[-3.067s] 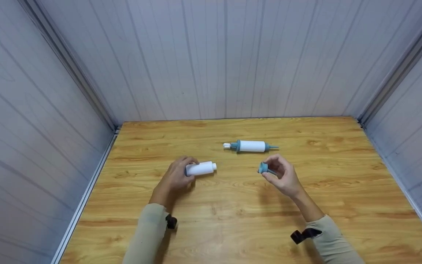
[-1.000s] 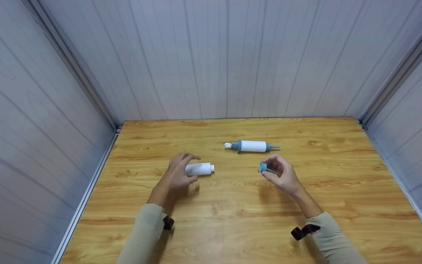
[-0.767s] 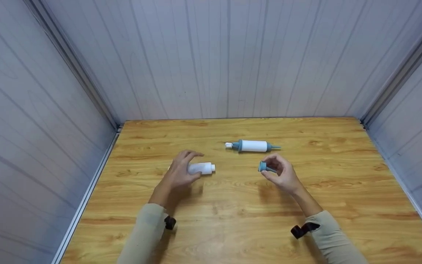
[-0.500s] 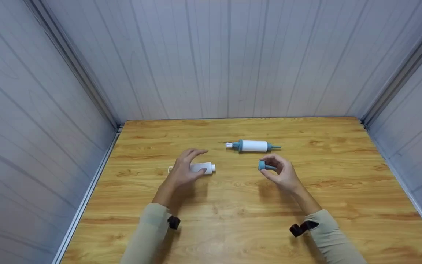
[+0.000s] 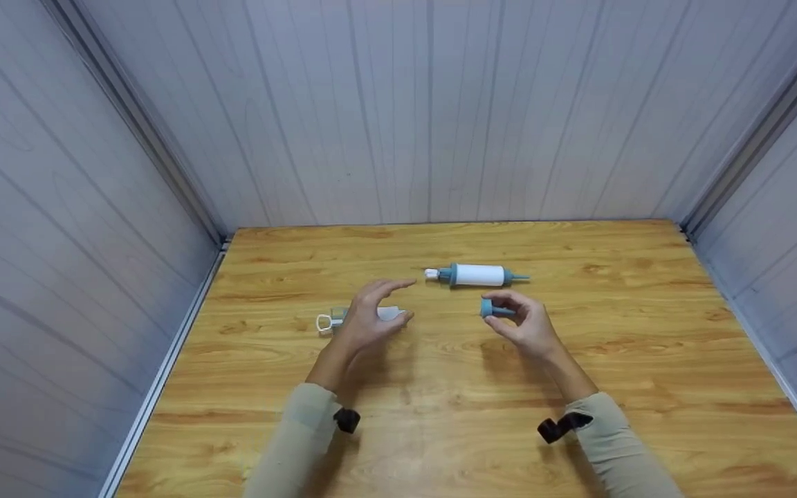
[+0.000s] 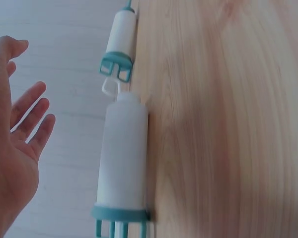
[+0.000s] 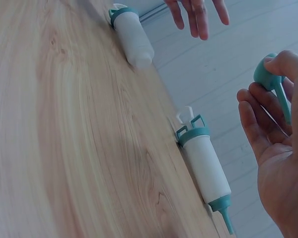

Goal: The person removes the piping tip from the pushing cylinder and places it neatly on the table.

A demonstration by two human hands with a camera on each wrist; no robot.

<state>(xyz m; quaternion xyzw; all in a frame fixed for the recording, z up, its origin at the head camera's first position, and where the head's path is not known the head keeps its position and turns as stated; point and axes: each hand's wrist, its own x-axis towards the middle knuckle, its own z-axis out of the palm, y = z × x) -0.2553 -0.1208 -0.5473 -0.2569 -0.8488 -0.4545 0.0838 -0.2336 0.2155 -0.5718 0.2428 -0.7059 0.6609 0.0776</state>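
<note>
My right hand pinches a teal nozzle cap between thumb and fingers, its thin spout pointing back toward the palm. In the right wrist view the thumb presses on the wide end of the cap. My left hand hovers with spread fingers over a white-barrelled syringe lying on the table, holding nothing. That syringe has a teal collar at its rear, a white pull ring and a bare white neck at its front. From the head view the hand covers the middle of its barrel.
A second syringe, with its teal spout fitted, lies farther back on the wooden table. Pale panel walls enclose the table at the back and both sides. Each wrist wears a black camera mount.
My left hand has let go of the syringe, which now lies on the table, and has moved right with fingers spread. The right hand with the nozzle cap has shifted slightly left.
</note>
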